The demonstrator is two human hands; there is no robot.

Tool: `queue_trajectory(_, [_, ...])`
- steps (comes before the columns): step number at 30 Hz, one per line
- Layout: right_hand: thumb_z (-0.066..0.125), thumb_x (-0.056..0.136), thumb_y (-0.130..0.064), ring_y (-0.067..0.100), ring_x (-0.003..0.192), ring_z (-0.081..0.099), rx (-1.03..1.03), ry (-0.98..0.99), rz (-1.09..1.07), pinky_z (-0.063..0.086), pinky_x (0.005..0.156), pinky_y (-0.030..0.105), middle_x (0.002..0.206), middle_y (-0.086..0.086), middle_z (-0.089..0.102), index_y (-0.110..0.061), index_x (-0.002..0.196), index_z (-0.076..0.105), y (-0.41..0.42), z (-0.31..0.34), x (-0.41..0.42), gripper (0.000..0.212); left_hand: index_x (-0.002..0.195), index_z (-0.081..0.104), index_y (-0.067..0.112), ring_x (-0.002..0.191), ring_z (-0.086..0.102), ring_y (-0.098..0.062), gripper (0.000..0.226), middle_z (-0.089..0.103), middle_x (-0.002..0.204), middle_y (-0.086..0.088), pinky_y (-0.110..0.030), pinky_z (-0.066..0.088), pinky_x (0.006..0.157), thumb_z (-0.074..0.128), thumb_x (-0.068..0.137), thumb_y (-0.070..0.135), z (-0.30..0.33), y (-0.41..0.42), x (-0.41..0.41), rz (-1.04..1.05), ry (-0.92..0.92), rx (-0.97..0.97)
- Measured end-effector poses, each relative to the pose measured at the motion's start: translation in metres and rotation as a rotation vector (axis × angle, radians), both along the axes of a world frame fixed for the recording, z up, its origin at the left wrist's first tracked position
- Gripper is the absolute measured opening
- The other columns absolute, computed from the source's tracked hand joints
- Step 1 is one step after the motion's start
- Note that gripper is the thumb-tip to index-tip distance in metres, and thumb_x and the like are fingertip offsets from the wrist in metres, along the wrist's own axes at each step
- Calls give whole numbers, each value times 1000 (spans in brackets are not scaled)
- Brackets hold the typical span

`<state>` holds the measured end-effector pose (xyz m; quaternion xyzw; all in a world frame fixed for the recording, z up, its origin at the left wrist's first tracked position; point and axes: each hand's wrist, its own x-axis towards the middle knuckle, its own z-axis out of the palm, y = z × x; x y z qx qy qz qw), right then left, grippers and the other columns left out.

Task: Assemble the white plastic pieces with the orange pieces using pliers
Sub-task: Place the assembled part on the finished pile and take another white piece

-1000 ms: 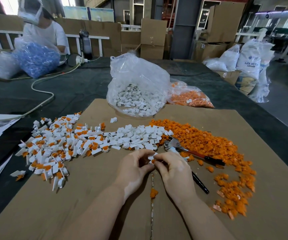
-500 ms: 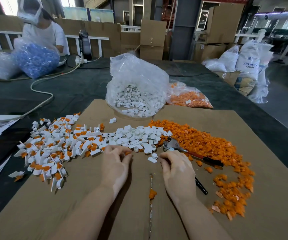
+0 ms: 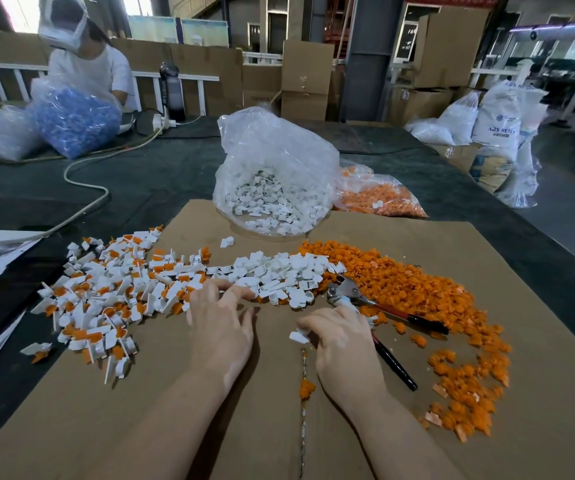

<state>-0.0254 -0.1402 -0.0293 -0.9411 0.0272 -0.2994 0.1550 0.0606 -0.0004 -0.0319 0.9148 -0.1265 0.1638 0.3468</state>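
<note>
A small white plastic piece [image 3: 299, 337] lies on the brown cardboard sheet [image 3: 400, 237] covering the desk, touching the curled fingers [image 3: 308, 323] of the right hand [image 3: 343, 344]; whether they pinch it I cannot tell. Just beyond those fingers lie the red-and-black-handled metal pliers [image 3: 365, 301], at the edge of the loose heap of orange plastic pieces [image 3: 417, 289]. The left hand [image 3: 222, 323] has its fingers [image 3: 230, 289] spread, tips touching the pile of loose white pieces [image 3: 279, 271]. Left of them spreads a heap of assembled white-and-orange pieces [image 3: 106, 292]. Farther off stands a clear plastic bag of white pieces [image 3: 272, 174].
</note>
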Motion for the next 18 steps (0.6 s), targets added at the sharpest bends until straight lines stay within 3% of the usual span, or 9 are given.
queue_trajectory(6, [47, 53, 9, 13, 65, 46, 83, 34, 259, 37, 61, 27, 56, -6, 58, -13, 55, 60, 3, 5, -8, 26, 99, 68, 23, 100, 30, -11, 14, 42, 99, 10, -19, 18, 83, 63, 86, 22, -1, -2, 2, -46, -6, 28])
queue_trajectory(9, [47, 54, 8, 9, 66, 41, 92, 39, 295, 32, 65, 25, 56, -6, 56, -12, 54, 59, 5, 7, -10, 23, 97, 68, 21, 94, 24, -5, 12, 40, 93, 13, -19, 18, 82, 64, 86, 21, -4, -3, 4, -81, -45, 37])
queue_trajectory(12, [49, 57, 6, 15, 67, 48, 82, 13, 276, 39, 66, 30, 60, -5, 57, -12, 59, 60, 4, 6, -10, 21, 97, 70, 20, 95, 35, -11, 12, 44, 90, 12, -20, 21, 80, 64, 86, 20, -2, -9, 2, -186, -109, 67])
queue_trajectory(15, [51, 57, 6, 22, 66, 52, 78, -35, 198, 46, 62, 36, 62, -2, 58, -10, 63, 61, 4, 5, -7, 20, 116, 65, 18, 101, 39, -16, 26, 53, 103, 3, -16, 23, 77, 52, 94, 17, -3, -19, 0, -339, -112, 130])
queue_trajectory(18, [52, 58, 7, 23, 65, 53, 72, -65, 106, 48, 62, 36, 64, -1, 59, -10, 64, 62, 3, 4, -6, 21, 128, 54, 21, 109, 38, -14, 34, 48, 117, 2, -14, 28, 87, 43, 97, 17, -5, -31, 1, -421, -66, 179])
